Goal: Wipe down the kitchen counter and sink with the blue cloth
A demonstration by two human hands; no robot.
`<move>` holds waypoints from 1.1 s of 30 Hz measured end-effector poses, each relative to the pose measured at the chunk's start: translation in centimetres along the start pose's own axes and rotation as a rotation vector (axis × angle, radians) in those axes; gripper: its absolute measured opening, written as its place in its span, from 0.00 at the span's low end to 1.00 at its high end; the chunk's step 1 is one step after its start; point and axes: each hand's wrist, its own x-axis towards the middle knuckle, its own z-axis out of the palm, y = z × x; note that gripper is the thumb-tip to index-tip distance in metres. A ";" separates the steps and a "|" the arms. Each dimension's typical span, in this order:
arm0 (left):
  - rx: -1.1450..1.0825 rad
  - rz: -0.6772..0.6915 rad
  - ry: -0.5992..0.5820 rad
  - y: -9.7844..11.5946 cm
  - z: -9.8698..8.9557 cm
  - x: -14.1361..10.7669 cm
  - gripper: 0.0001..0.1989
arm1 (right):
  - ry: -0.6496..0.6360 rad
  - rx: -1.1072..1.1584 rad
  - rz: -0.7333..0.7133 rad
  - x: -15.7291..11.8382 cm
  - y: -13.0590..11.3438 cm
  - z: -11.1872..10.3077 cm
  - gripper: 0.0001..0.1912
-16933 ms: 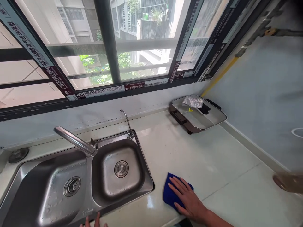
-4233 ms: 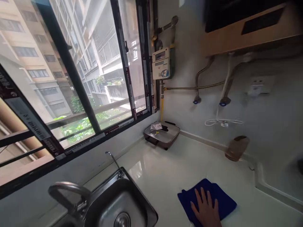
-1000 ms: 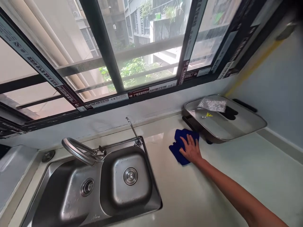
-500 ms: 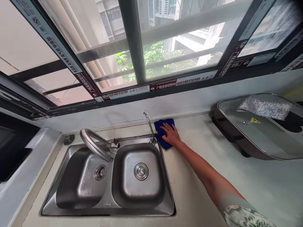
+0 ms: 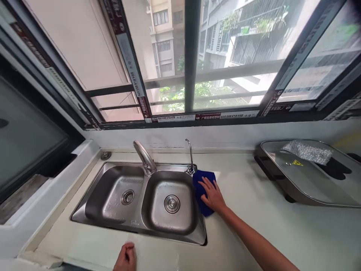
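Note:
My right hand [image 5: 213, 195] lies on a blue cloth [image 5: 203, 210], fingers spread and stretched over it, pressing it to the counter. The cloth sits along the right rim of the steel double-bowl sink [image 5: 137, 222], just in front of the thin, curved tap [image 5: 191, 156]. At the bottom edge, my left hand [image 5: 126, 258] is closed with curled fingers, near the counter's front; I see nothing in it. It is apart from the sink, and its wrist is cut off by the frame.
A thick steel faucet [image 5: 143, 156] rises between the bowls. A round metal plug [image 5: 106, 155] lies at the back left corner. On the right stands a wide electric pan [image 5: 282, 184] with a glass lid, silvery wrap on top. A framed window [image 5: 194, 117] runs behind the counter.
My right hand has slid the blue cloth forward from behind the thin tap, toward me along the sink's right edge. My left hand has come into view. The camera view has shifted.

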 end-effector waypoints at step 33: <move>-0.140 0.145 0.117 -0.9 0.7 -2.2 0.13 | 0.240 -0.043 -0.115 -19.0 -8.6 0.1 0.26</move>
